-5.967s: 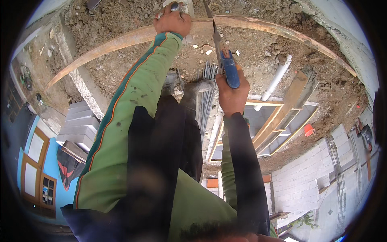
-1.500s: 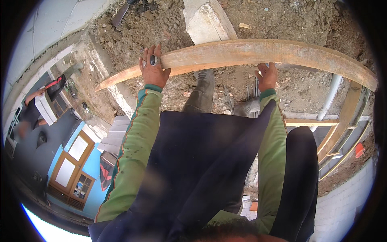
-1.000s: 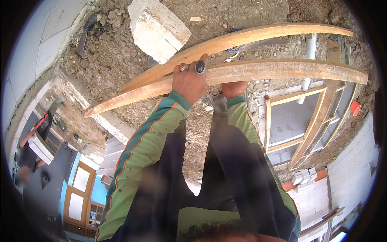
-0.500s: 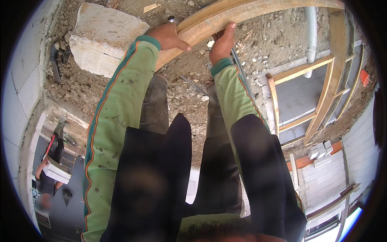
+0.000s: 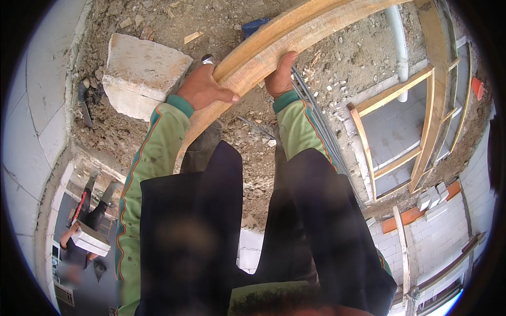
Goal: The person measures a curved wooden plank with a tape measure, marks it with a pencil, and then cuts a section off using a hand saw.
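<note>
A long wooden beam [image 5: 269, 52], bent by the lens, slants across the upper part of the view from my legs toward the far right. My left hand [image 5: 203, 87] is closed round its near part, thumb across the top. Farther along, my right hand [image 5: 280, 78] grips the near edge with its thumb up and fingers hidden underneath. A small shiny metal end [image 5: 208, 59] sticks out beyond my left knuckles; I cannot make out what it belongs to. To the left of that hand lies a large pale stone block [image 5: 145, 73]. Beneath the right hand runs a bundle of thin metal bars [image 5: 322, 118].
Rubble and soil cover the ground. A blue object [image 5: 255, 26] lies beyond the beam. At right are a grey pipe [image 5: 398, 50] and a wooden frame [image 5: 403, 87]. A trowel-like tool [image 5: 84, 102] rests by the left wall. A co-worker [image 5: 87, 226] at lower left holds a white block.
Both hands and the beam have come lower in view, the left hand also leftward. The blue object and more of the metal bars now show.
</note>
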Demonstrator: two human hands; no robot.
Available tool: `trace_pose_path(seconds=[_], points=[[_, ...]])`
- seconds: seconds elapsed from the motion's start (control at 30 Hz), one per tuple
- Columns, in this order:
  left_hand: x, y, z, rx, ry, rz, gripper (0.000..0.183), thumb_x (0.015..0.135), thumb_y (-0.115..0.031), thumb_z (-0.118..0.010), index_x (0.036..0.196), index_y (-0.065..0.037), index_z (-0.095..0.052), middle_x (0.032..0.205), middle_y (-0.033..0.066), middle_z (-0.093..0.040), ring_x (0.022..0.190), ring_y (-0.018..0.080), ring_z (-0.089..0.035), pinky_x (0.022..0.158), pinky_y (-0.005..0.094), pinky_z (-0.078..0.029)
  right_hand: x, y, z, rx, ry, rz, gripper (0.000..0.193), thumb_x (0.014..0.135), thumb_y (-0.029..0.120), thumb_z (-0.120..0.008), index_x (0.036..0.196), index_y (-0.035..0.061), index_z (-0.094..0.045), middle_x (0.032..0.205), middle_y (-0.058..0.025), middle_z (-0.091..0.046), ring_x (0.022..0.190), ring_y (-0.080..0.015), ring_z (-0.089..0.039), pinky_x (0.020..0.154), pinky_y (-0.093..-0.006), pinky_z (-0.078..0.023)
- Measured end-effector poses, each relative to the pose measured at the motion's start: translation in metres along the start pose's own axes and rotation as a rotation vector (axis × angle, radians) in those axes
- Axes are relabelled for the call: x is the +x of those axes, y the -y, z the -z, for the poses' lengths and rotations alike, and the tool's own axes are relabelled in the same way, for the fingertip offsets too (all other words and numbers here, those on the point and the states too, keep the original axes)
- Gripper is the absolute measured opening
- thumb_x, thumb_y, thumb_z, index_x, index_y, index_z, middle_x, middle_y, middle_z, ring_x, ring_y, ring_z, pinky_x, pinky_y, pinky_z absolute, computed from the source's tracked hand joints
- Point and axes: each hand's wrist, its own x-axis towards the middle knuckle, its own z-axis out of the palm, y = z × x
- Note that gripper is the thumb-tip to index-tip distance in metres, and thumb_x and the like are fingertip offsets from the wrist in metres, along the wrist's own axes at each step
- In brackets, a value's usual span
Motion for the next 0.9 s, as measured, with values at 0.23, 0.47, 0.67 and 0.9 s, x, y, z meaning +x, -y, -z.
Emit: trace_pose_path(seconds=[0.23,0.47,0.67,0.9], points=[[-0.042,-0.007,0.023,-0.284,0.011,-0.061,0.11,0.059,-0.027,-0.093,0.142,0.018,-0.035,0.125,0.0242,-0.06,0.117,0.0285,-0.061,0.102,0.0336,-0.046,-0.01,-0.018,-0.024,0.016,0.021,0.237,0.103,0.094,0.081,-0.021,0.155,-0.0027,-0.025,0.155,-0.0137,-0.038,0.142,-0.0258,-0.038,0.119,-0.0398,-0.027],[-0.115,-0.072,0.047,-0.441,0.212,0.041,0.094,0.063,-0.032,-0.089,0.14,0.005,-0.048,0.119,0.0119,-0.062,0.108,0.0192,-0.06,0.094,0.0329,-0.048,0.006,-0.032,-0.002,-0.779,-0.189,0.22,0.064,0.095,0.04,-0.065,0.144,0.0036,-0.045,0.125,-0.0235,-0.064,0.117,-0.0369,-0.061,0.101,-0.0427,-0.046],[-0.16,-0.074,0.048,-0.461,0.159,0.085,0.089,0.064,-0.018,-0.089,0.14,0.004,-0.048,0.117,0.0085,-0.064,0.103,0.0148,-0.061,0.093,0.0292,-0.048,0.063,-0.06,-0.027,-1.035,-0.285,0.209,0.056,0.092,0.03,-0.065,0.138,0.0059,-0.046,0.114,-0.023,-0.066,0.107,-0.0404,-0.063,0.092,-0.0442,-0.048],[-0.266,-0.212,-0.011,0.148,-0.377,0.584,0.053,0.082,-0.016,-0.074,0.129,0.004,-0.058,0.113,0.0119,-0.07,0.102,0.0207,-0.068,0.09,0.0369,-0.052,-0.04,0.047,-0.026,-0.946,-0.286,0.273,0.048,0.088,0.018,-0.066,0.131,0.0084,-0.046,0.102,-0.0225,-0.068,0.096,-0.0445,-0.065,0.083,-0.046,-0.051]])
